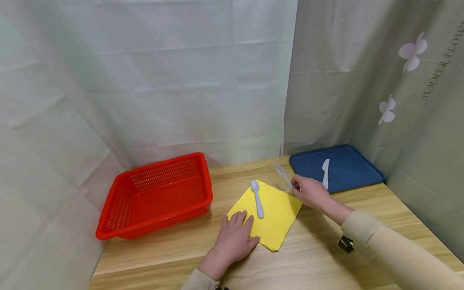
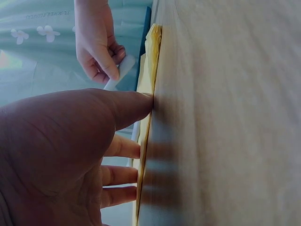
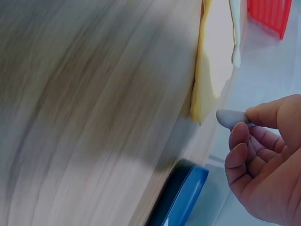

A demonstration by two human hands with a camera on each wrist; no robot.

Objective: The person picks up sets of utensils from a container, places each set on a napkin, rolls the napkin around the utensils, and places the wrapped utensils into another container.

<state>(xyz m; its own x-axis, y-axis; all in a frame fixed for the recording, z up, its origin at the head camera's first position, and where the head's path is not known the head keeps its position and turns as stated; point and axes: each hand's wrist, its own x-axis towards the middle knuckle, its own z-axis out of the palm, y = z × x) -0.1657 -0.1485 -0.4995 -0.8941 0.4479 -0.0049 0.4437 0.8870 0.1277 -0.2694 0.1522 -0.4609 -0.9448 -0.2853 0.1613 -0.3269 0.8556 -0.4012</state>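
A folded yellow napkin (image 1: 277, 213) lies on the wooden table with a white plastic spoon (image 1: 258, 201) on its left part. My left hand (image 1: 235, 239) rests at the napkin's near-left edge, fingers spread and straight, and the left wrist view shows its thumb and fingertips at the edge. With my right hand (image 1: 309, 191) I pinch a white plastic fork (image 1: 282, 173) by its handle, tines pointing away and left, over the napkin's far-right corner. The handle end (image 3: 228, 117) pokes out from between thumb and fingers in the right wrist view.
A red plastic basket (image 1: 156, 225) with slotted walls stands at the left. At the back right, a blue tray (image 1: 348, 173) carries a white plastic knife (image 1: 326, 173). Pale curtains (image 1: 188, 80) hang behind and beside the table.
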